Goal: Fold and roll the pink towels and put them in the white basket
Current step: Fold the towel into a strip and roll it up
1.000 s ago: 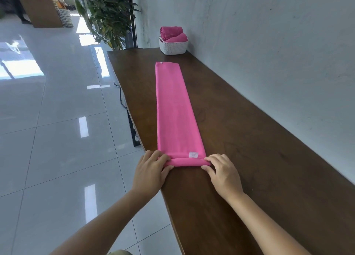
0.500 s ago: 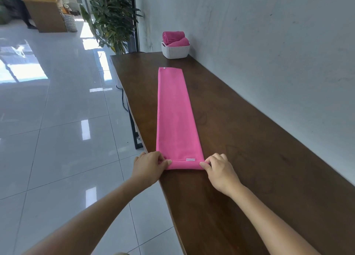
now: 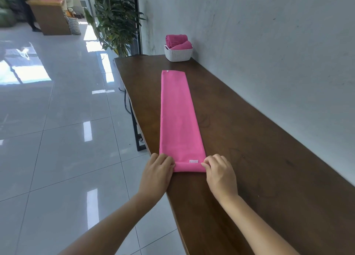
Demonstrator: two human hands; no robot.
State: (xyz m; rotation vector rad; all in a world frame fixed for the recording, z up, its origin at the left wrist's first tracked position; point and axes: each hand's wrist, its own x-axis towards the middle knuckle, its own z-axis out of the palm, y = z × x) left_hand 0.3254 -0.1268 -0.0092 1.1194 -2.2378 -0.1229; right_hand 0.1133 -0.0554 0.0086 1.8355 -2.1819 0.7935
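Rolling the pink towel [image 3: 178, 120] on the table [image 3: 269, 158], I see its near end turned further than 1 second ago; left hand [image 3: 157, 170] and right hand [image 3: 219, 172] pinch the roll's ends, most length still flat.

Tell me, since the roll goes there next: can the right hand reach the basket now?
Probably not without stepping forward: the right hand grips the towel at its near end; the basket stands past the far end, nothing between.
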